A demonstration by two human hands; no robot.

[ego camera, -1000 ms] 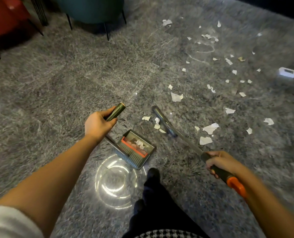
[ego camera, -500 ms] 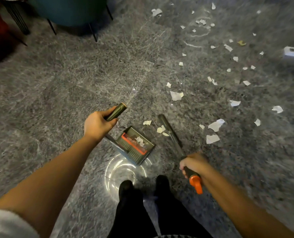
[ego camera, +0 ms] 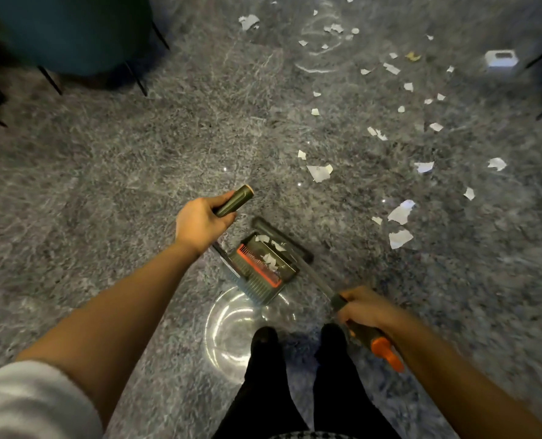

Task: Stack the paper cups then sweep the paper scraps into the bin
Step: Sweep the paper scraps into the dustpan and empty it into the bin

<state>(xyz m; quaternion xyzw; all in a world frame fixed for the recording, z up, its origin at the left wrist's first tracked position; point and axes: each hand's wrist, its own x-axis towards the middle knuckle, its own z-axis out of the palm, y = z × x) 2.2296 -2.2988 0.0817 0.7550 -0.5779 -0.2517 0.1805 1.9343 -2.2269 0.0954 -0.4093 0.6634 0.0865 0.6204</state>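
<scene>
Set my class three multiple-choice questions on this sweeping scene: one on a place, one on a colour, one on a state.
1. Where does the broom head lie?
A. Beside the teal chair
B. At the mouth of the dustpan
C. Next to the white box

2. What colour is the tip of the broom handle?
A. Blue
B. White
C. Orange

3. What state is the dustpan in?
A. Holding paper scraps
B. Turned upside down
C. Holding paper cups

Answers:
1 B: the dark head lies along the pan's open edge.
2 C: the handle ends in a bright orange tip.
3 A: white scraps lie inside the pan, and many more lie on the floor.
</scene>
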